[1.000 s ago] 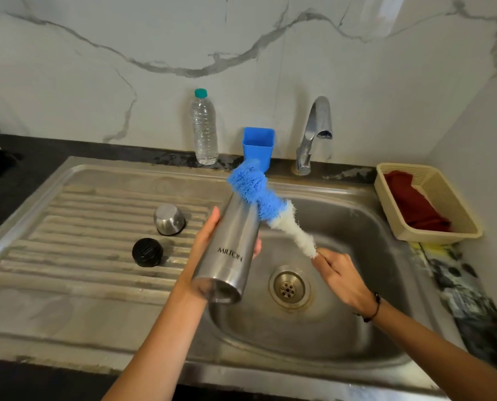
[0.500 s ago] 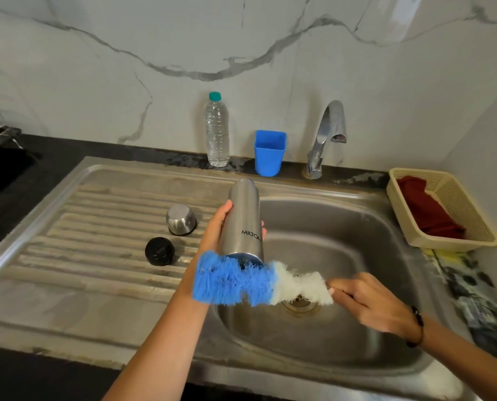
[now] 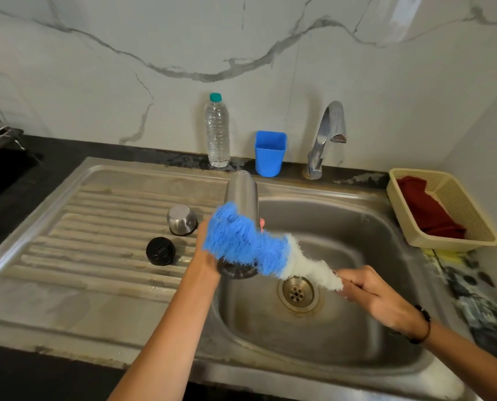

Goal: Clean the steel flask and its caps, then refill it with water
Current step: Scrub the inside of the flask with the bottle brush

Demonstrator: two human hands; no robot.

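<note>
Left hand [image 3: 205, 256] grips the flask [image 3: 241, 198] over the sink [image 3: 357, 227]; right hand [image 3: 371, 293] grips the brush [image 3: 241, 241], apparently scrubbing its outside. We judge rinsing under the tap [image 3: 328, 125] next.

L hand [image 3: 205, 256] raised fwd, fingers curled round flask [image 3: 243, 195]. R hand [image 3: 377, 293] held lower, fingers closed on brush [image 3: 250, 244] handle. Both forearms extended.
</note>
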